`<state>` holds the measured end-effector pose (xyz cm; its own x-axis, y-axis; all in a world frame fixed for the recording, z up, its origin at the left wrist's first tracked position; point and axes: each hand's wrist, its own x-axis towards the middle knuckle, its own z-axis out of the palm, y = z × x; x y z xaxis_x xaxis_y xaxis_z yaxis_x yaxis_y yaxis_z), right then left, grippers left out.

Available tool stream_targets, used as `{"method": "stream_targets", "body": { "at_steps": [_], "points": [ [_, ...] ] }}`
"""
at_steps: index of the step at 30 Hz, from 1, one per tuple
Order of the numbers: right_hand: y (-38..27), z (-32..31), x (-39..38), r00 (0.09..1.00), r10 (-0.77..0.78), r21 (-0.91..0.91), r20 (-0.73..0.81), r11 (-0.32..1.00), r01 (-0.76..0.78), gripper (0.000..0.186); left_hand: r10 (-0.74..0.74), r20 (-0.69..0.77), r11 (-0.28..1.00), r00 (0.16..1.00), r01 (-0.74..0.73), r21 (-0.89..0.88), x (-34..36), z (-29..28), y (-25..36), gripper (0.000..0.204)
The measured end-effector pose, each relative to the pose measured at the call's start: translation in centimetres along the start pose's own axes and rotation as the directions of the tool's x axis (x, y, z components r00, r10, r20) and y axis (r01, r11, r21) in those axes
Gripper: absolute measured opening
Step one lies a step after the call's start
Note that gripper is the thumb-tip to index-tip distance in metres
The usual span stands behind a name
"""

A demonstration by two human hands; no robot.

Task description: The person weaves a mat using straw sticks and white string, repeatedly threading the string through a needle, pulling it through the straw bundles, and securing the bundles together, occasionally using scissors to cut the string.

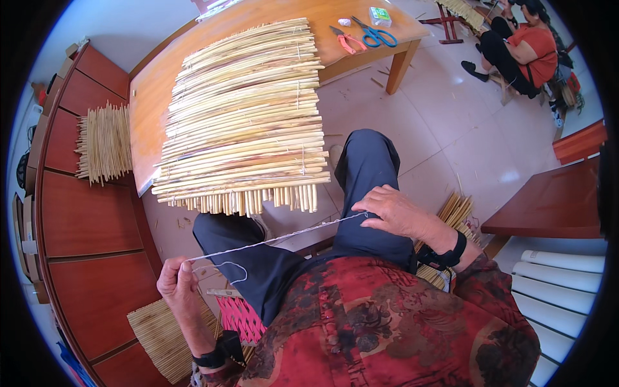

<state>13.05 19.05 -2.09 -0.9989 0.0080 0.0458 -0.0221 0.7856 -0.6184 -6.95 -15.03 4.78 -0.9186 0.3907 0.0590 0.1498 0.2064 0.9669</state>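
Left hand (178, 284) pinches string (284, 237); hold of right hand (398, 213) unclear

A person wears a red shirt (380, 316) patterned with large dark flowers, a vertical strip running down its front. Its sleeves (487, 276) match. A black band (222, 350) circles the left wrist, another black band (449, 255) the right. Dark navy trousers (371, 164) cover both legs; the left hand (178, 284) and right hand (394, 215) are bare.
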Motion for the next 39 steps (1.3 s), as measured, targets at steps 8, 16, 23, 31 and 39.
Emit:
{"method": "stream_targets", "body": {
  "at_steps": [8,16,23,31,39],
  "points": [
    [2.1,-1.1,-1.1,0.983,0.178,0.382,-0.053,0.913,-0.145,0.010,-0.014,-0.138,0.998,0.990,0.005,-0.062,0.6,-2.4,-0.6,0.013],
    [2.1,-3.0,-1.8,0.955,0.293,0.427,0.045,0.858,-0.284,0.019,-0.051,-0.275,0.987,0.960,0.007,-0.160,0.8,-5.0,-3.0,0.012],
    [3.5,-3.6,-3.8,0.931,0.354,0.373,0.088,0.855,-0.361,0.025,-0.088,-0.353,0.977,0.932,0.011,-0.215,1.2,-9.1,-6.1,0.012],
    [6.1,-2.9,-5.8,0.882,0.463,0.508,0.082,0.743,-0.437,0.018,-0.152,-0.429,0.975,0.890,0.064,-0.213,1.3,-10.8,-8.6,0.012],
    [7.1,-3.8,-6.5,0.825,0.564,0.545,0.037,0.681,-0.490,0.012,-0.158,-0.507,0.962,0.847,0.016,-0.272,1.2,-11.8,-9.4,0.012]
  ]
}}
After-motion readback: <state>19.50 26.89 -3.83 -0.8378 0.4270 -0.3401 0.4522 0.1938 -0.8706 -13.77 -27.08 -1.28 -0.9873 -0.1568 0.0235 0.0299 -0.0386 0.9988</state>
